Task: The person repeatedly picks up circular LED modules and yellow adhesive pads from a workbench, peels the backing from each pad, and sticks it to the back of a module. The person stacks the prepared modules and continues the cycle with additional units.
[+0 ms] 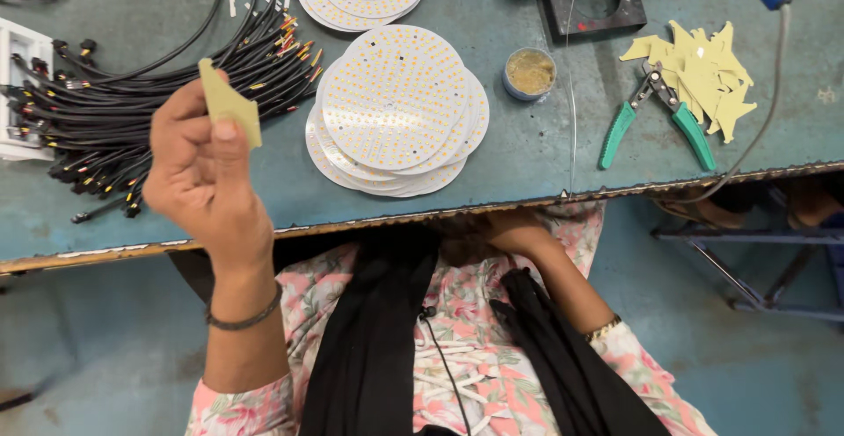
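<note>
My left hand point(207, 168) pinches a yellow-green paper piece point(230, 104) | right hand point(519, 229) under table edge point(369, 221), grip unseen | risk: loose pinch drops it.

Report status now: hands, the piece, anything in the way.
Left hand raised, pinching yellow piece. Right hand below table edge, grip hidden. LED discs and cable bundle lie beyond; nothing blocks.
</note>
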